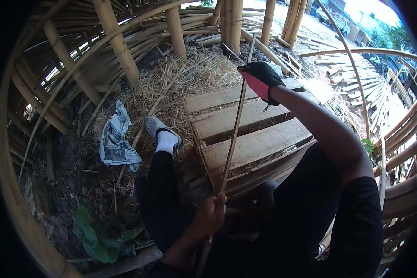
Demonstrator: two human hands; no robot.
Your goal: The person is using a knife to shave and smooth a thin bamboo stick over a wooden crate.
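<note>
Slanting over the wooden crate [259, 142], the bamboo strip [234, 132], already slim but not yet laid down, seems midway through being worked, gripped by the bare left hand [209, 215] low down and the gloved right hand [260, 81] higher up.

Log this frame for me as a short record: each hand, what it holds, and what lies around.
Left hand: bare, closed around the strip's lower part
Right hand: black-and-red glove, at the strip's upper part; exact grip unclear
Held item: thin strip, slanting between the hands
Beneath strip: slatted wooden crate
Left foot: grey clog, white sock
Ground: straw; crumpled printed paper, left of the clog
Background: upright bamboo poles
Unclear: thin pieces beyond the glove
</note>
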